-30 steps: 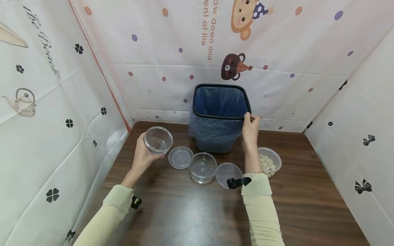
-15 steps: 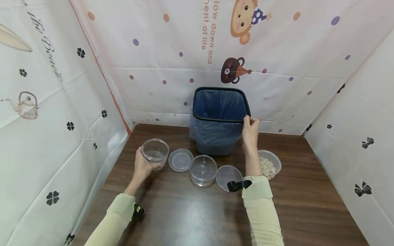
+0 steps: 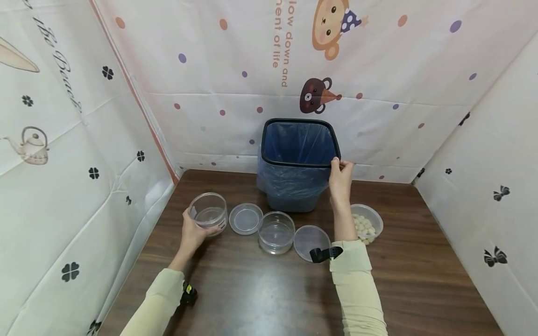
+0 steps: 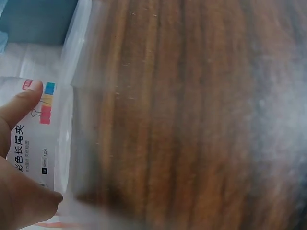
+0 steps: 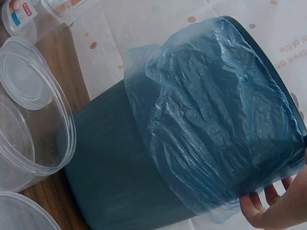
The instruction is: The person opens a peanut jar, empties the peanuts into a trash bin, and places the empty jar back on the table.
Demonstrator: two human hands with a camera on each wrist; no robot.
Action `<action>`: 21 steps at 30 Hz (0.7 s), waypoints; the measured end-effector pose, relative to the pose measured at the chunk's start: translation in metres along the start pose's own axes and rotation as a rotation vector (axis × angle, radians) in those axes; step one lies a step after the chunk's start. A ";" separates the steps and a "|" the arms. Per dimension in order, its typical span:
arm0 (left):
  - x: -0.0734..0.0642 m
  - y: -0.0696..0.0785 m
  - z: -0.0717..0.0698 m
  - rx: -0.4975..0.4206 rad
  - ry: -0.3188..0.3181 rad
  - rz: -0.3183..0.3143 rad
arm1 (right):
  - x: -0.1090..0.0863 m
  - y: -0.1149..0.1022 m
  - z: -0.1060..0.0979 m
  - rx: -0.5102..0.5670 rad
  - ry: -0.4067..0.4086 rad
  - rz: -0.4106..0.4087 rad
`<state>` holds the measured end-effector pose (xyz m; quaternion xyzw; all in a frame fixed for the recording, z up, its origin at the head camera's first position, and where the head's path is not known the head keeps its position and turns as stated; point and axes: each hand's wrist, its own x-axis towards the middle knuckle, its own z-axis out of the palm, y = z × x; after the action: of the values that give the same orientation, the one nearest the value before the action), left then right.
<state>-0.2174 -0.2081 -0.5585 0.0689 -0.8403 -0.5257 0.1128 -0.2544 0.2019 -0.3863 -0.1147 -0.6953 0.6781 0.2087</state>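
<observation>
My left hand (image 3: 194, 233) grips a clear round plastic container (image 3: 208, 212) at the left of the table. Its paper label (image 4: 31, 139) faces the thumb in the left wrist view. The container stands upright, apparently on the tabletop. At the back centre is a blue-grey trash bin (image 3: 292, 201) with a black rim and a blue plastic liner (image 5: 206, 110) folded over its outside. My right hand (image 3: 341, 183) pinches the rim and liner at the bin's front right corner. Its thumb is mostly out of the right wrist view.
Between the hands lie a round clear lid (image 3: 245, 219), a second clear container (image 3: 276, 235) and another lid (image 3: 308, 237). A tub (image 3: 377, 219) of small pale pieces stands right of my right forearm. Printed cloth walls (image 3: 235, 126) edge the wooden table (image 3: 420, 252).
My left hand has lowered the container, from tilted in the air to upright at the table's left, moving slightly leftward. My right hand keeps its hold on the bin rim.
</observation>
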 end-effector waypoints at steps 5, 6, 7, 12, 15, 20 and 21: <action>-0.001 -0.002 0.003 -0.019 0.001 -0.012 | 0.001 -0.002 -0.001 -0.010 -0.002 0.009; -0.001 -0.001 0.003 -0.027 -0.005 -0.010 | 0.001 -0.002 -0.001 -0.012 0.001 0.013; -0.001 -0.001 0.003 -0.033 -0.014 -0.011 | 0.001 -0.002 -0.001 -0.016 0.004 0.019; -0.003 0.000 -0.003 -0.025 -0.067 -0.002 | 0.001 -0.001 -0.001 -0.010 0.016 0.035; -0.003 0.002 -0.008 0.019 -0.049 0.022 | 0.001 -0.002 -0.001 0.002 0.010 0.050; -0.006 0.018 -0.013 0.129 -0.006 0.190 | -0.001 -0.002 -0.005 0.040 -0.036 0.058; -0.007 0.024 -0.013 0.147 0.001 0.242 | -0.001 -0.001 -0.006 0.056 -0.049 0.058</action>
<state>-0.2071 -0.2071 -0.5325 -0.0243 -0.8786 -0.4455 0.1705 -0.2509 0.2073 -0.3856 -0.1123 -0.6774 0.7056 0.1748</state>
